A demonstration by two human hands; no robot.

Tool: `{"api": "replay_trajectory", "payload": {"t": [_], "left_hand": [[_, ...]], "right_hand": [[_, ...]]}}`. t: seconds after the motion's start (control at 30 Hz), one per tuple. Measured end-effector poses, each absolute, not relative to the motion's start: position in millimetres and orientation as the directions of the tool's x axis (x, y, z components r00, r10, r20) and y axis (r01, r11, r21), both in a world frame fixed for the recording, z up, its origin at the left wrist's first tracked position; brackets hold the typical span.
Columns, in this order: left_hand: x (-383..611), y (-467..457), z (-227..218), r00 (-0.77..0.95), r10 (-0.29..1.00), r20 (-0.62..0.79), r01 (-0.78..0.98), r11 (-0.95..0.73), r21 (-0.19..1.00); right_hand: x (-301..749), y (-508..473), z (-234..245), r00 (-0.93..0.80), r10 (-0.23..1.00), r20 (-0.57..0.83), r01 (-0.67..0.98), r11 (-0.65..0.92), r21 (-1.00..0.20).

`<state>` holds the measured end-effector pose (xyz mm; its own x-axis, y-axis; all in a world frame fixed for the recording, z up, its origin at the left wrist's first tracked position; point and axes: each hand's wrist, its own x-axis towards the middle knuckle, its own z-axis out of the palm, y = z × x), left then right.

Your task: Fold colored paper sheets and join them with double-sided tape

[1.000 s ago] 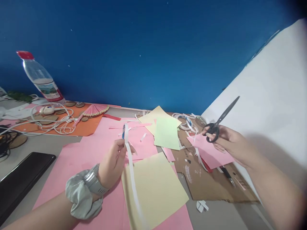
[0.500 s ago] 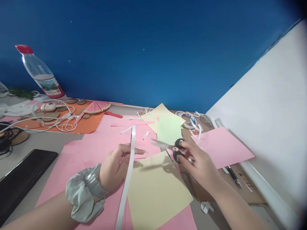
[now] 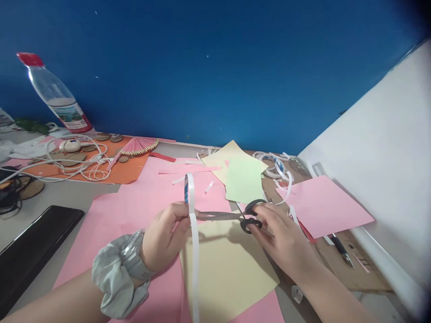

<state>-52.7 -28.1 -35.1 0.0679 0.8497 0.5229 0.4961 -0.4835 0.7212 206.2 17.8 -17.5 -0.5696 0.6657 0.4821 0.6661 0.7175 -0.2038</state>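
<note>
My left hand (image 3: 165, 235), with a grey scrunchie (image 3: 117, 273) and a watch at the wrist, pinches a narrow roll of white double-sided tape (image 3: 190, 190). A long strip (image 3: 195, 269) hangs from the roll over the pale yellow paper sheet (image 3: 232, 273). In my right hand (image 3: 286, 237) is a pair of scissors (image 3: 218, 216), with fingers through the black handles. The blades point left and their tips reach the tape beside my left fingers. Whether they touch the strip I cannot tell.
Large pink paper (image 3: 134, 202) lies under the yellow sheet, with green paper (image 3: 244, 181) behind. On the left are a black phone-like slab (image 3: 37, 242), white cables (image 3: 96, 166), a pink folded fan (image 3: 139, 146) and a bottle (image 3: 63, 103). A pen (image 3: 341, 250) lies right on cardboard.
My right hand has brought the scissors left, so the blades now meet the tape near my left fingers. The blades look closer together. The view has shifted slightly.
</note>
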Motion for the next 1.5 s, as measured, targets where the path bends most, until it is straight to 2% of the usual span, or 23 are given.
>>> {"api": "replay_trajectory", "payload": {"t": [0.17,0.27,0.47,0.57,0.73,0.93,1.33,1.5], "left_hand": [[-52,-29,-33,0.127,0.847,0.516,0.487,-0.506,0.712],[-50,-30,-28,0.177,0.817,0.548,0.491,-0.556,0.671],[-48,-33,-23,0.166,0.795,0.584,0.581,-0.557,0.593],[-48,-32,-23,0.222,0.793,0.567,0.56,-0.58,0.592],[-49,-32,-24,0.213,0.804,0.555,0.605,-0.555,0.571],[-47,-32,-22,0.204,0.795,0.572,0.587,-0.566,0.579],[-49,-30,-22,0.208,0.821,0.531,0.544,-0.549,0.635],[-49,-29,-24,0.187,0.826,0.532,0.572,-0.532,0.624]], "right_hand": [[207,19,-18,-0.573,0.652,0.496,0.663,0.725,-0.187],[209,19,-20,-0.58,0.645,0.498,0.656,0.732,-0.183],[211,19,-21,-0.586,0.626,0.514,0.654,0.74,-0.155],[209,18,-20,-0.6,0.608,0.52,0.656,0.746,-0.116],[208,18,-21,-0.616,0.567,0.547,0.664,0.747,-0.026],[209,19,-25,-0.644,0.505,0.575,0.645,0.762,0.053],[208,17,-23,-0.673,0.5,0.545,0.637,0.767,0.083],[206,18,-24,-0.687,0.486,0.541,0.628,0.771,0.105]]}}
